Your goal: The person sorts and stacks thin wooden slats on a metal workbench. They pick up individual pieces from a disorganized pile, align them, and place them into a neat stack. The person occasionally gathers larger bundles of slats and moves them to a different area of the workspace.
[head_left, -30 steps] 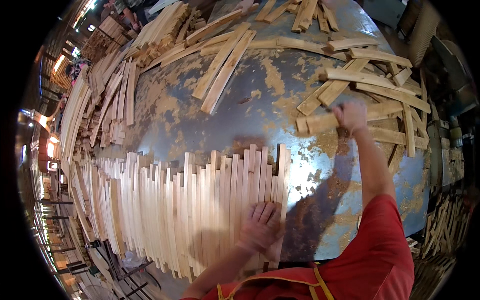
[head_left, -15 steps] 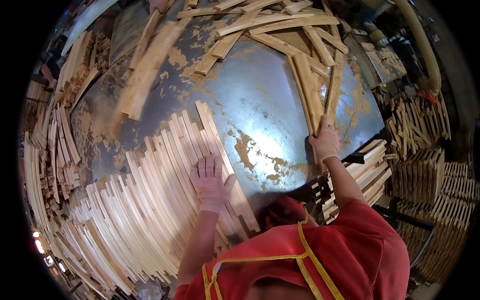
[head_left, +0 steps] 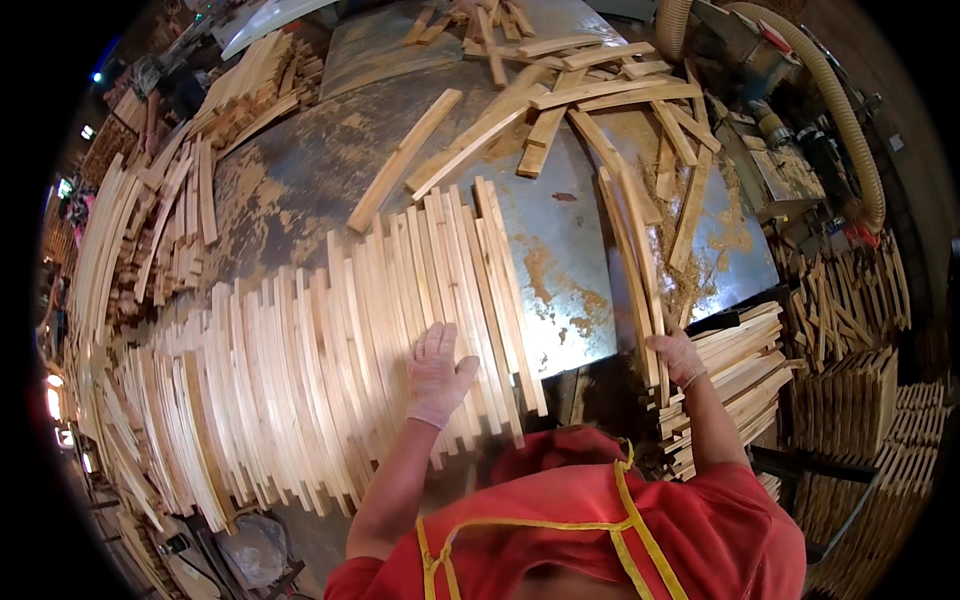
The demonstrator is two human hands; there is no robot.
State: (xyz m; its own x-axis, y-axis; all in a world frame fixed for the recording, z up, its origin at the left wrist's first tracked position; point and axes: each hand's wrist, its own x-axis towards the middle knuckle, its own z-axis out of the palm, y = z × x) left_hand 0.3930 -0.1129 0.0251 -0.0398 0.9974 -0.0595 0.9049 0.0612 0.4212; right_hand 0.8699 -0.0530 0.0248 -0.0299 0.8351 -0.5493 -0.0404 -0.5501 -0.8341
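Observation:
A long row of pale wooden slats (head_left: 310, 370) lies side by side on the metal-topped table (head_left: 560, 260). Gloved and spread, my left hand (head_left: 438, 372) rests flat on the near right part of this row, its fingers pointing away from me. At the table's near right edge my right hand (head_left: 678, 355), also gloved, is closed at the near ends of a couple of long wooden slats (head_left: 632, 250). Those ends stick out past the edge, and the hand partly covers them. Some fingers of that hand are hidden.
Loose wooden slats (head_left: 570, 95) lie crisscrossed at the far side, with sawdust (head_left: 262, 190) around. More stacked slats (head_left: 735, 355) stand right of the table. A ribbed hose (head_left: 850, 120) curves down at the far right. Another person's hand (head_left: 468, 8) shows at the far edge.
My right hand has drawn its slats toward me, past the table edge. Slats blurred in motion at the far left now lie still. The view has shifted; my left hand stays on the row.

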